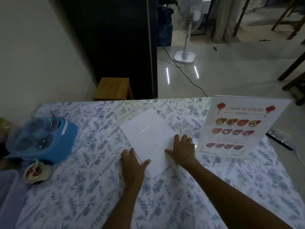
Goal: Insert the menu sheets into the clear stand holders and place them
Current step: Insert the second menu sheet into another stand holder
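Observation:
A white sheet (pixel 148 138), blank side up, lies flat and turned at an angle on the flowered tablecloth (pixel 82 187); a glare streak suggests a clear holder around it, but I cannot tell. My left hand (pixel 132 164) rests on its left edge, fingers spread. My right hand (pixel 182 148) presses on its right edge, fingers apart. To the right stands a clear stand holder (pixel 237 126) upright with a printed "Chinese Food Menu" sheet inside.
A blue tray of glasses (pixel 44 139) sits at the left, with a small bowl (pixel 37 173) and a clear plastic box (pixel 9 192) in front of it. Beyond the table's far edge are a wooden stool (pixel 113 88) and a white floor fan (pixel 186 38).

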A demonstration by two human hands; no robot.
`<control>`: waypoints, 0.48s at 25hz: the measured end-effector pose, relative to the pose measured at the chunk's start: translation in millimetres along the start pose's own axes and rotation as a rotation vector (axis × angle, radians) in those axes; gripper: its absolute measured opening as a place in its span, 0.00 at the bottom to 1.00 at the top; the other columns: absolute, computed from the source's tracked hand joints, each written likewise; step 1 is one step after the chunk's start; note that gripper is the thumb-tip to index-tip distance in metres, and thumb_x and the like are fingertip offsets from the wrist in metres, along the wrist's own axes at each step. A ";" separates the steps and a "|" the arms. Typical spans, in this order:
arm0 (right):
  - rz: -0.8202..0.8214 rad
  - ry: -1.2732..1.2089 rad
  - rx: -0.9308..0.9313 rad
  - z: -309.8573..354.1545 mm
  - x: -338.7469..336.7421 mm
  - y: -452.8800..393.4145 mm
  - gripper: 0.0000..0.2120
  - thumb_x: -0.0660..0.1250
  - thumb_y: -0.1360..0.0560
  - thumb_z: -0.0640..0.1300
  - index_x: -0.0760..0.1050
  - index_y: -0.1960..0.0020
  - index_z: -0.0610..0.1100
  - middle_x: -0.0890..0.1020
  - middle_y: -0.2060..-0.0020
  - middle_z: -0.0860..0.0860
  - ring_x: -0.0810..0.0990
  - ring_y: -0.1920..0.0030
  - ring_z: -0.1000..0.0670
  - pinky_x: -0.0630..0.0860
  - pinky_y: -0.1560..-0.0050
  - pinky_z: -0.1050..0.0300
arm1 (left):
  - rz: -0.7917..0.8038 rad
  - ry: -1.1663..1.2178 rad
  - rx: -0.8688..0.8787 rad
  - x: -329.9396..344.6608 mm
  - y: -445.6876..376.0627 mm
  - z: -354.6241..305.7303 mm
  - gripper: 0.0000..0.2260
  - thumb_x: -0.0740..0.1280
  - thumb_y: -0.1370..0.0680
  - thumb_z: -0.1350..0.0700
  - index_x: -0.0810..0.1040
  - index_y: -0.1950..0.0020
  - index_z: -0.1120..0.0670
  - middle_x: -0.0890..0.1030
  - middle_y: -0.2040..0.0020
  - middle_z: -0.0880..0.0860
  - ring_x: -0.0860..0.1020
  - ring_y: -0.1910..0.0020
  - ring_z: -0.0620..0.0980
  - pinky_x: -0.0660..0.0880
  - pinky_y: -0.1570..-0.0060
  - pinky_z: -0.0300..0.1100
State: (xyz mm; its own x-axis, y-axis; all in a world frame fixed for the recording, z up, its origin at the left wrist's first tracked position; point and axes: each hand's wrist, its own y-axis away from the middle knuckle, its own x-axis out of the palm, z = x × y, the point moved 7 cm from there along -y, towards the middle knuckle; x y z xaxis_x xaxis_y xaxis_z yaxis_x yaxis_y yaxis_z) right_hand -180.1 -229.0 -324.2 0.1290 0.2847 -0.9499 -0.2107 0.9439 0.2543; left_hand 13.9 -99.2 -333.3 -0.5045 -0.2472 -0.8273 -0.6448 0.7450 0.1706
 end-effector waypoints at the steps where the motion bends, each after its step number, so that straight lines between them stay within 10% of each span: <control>1: 0.015 -0.039 0.041 -2.6 2.0 7.0 0.39 0.69 0.30 0.64 0.61 0.29 0.43 0.70 0.35 0.37 0.70 0.36 0.35 0.72 0.38 0.40 | -0.034 0.011 -0.002 -3.3 6.0 -2.5 0.34 0.74 0.28 0.47 0.66 0.27 0.57 0.64 0.28 0.60 0.67 0.33 0.58 0.74 0.43 0.50; 12: -0.064 -0.456 0.133 -7.0 -31.0 119.4 0.16 0.63 0.26 0.37 0.79 0.40 0.43 0.82 0.41 0.44 0.79 0.43 0.45 0.74 0.44 0.56 | 0.101 0.317 -0.013 -89.3 26.0 15.5 0.15 0.71 0.25 0.55 0.78 0.40 0.57 0.83 0.43 0.56 0.81 0.46 0.54 0.76 0.45 0.43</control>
State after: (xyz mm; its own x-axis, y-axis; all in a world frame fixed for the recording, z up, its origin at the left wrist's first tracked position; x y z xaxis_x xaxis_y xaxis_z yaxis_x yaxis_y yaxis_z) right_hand -216.1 -126.3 -265.6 0.5556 0.2414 -0.7956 -0.0661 0.9667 0.2472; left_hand 51.1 -48.1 -263.3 -0.7186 -0.3541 -0.5985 -0.5883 0.7685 0.2517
